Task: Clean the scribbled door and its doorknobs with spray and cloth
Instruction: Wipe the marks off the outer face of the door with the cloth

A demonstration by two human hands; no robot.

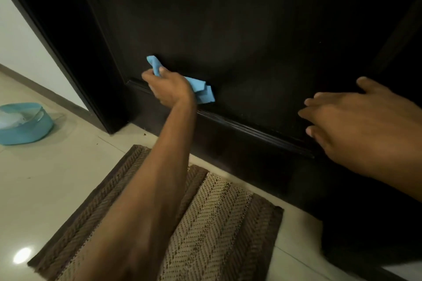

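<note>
You had your left hand [170,88] curled around the blue cloth [201,90], pressing it against the lower part of the dark door [251,29], just above the raised strip of moulding [239,124] that crossed the panel. One end of the cloth stuck up past your fingers toward 11 o'clock; the folded rest trailed out toward 4 o'clock from your wrist. Your right hand [356,125] sat at about 3 o'clock from the cloth, fingers straight and spread, holding nothing, close to or resting on the door near the moulding; I could not tell whether it touched.

No scribbles showed on the part of the door in view, though the surface was too dark to be sure. So the wiping looked well under way down low, and I judged the doorknobs were still to do, since neither they nor the spray were in sight.

A brown woven mat [205,223] lay at 6 o'clock before the door, and a blue basin [27,128] stood on the pale floor [45,178] at 9 o'clock.
</note>
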